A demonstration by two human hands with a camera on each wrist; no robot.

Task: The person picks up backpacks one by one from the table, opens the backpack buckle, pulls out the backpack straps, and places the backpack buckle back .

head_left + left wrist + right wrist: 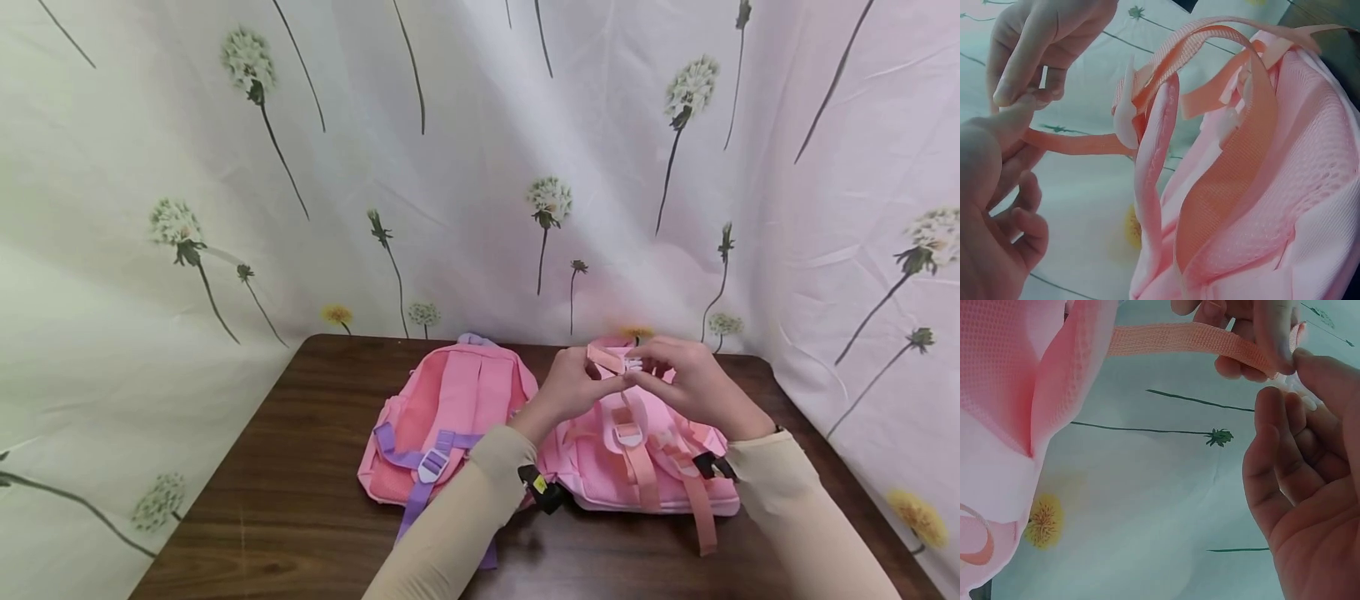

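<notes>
Above a pink backpack with peach straps [592, 467], both hands meet at a peach webbing strap [606, 359] and a small white plastic buckle [634, 365]. My left hand [568, 387] pinches the strap beside the buckle between thumb and fingers. From the other side my right hand [693, 377] pinches the buckle, which its fingers partly cover in the right wrist view. The strap [1185, 339] stretches from the backpack up to the fingers. A white slider [1125, 109] sits on the padded shoulder strap [1155, 169] in the left wrist view.
To the left lies a second pink backpack [478, 392] with purple straps [405, 457] and a white slider [432, 465]. Both bags lie on a dark wooden table [300, 467]. A flower-printed curtain [465, 208] hangs behind it.
</notes>
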